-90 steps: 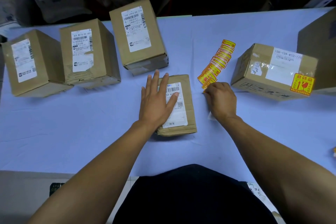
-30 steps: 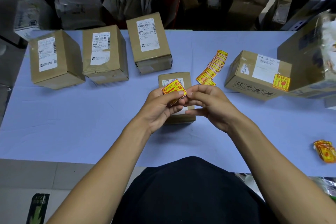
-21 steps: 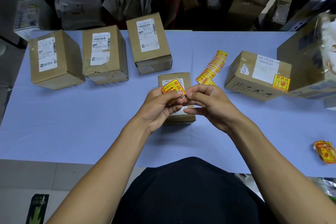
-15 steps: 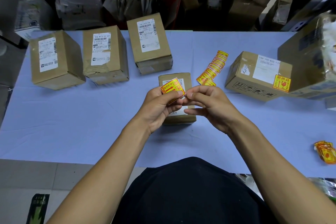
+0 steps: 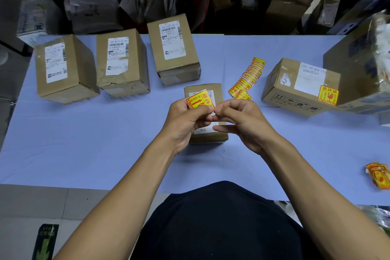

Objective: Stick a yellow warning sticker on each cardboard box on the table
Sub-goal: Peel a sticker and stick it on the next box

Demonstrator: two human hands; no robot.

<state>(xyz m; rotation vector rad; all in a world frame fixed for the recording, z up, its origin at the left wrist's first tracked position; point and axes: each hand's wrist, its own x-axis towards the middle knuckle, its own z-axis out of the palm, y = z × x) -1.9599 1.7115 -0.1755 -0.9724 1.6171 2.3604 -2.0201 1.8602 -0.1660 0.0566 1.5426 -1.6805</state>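
Note:
My left hand [image 5: 185, 120] holds a yellow and red warning sticker [image 5: 199, 100] by its lower edge, above a small flat cardboard box [image 5: 219, 91] in the middle of the table. My right hand [image 5: 242, 120] pinches the sticker's right corner with thumb and forefinger. A fanned row of the same stickers [image 5: 248, 79] lies just right of that box. Three taller boxes with white labels [image 5: 61, 67] [image 5: 121, 61] [image 5: 173, 48] stand at the back left. A box on the right [image 5: 295, 88] carries a yellow sticker [image 5: 328, 95].
The table has a pale blue cover [image 5: 84, 143]. A large box [image 5: 358, 69] stands at the right edge. A small pile of yellow stickers [image 5: 378, 176] lies near the front right. Shelves with parcels fill the background behind the table.
Three seconds ago my left hand pressed flat on the small box and my right was at the sticker row. Both hands now hold one sticker raised over the box, almost still for the last second.

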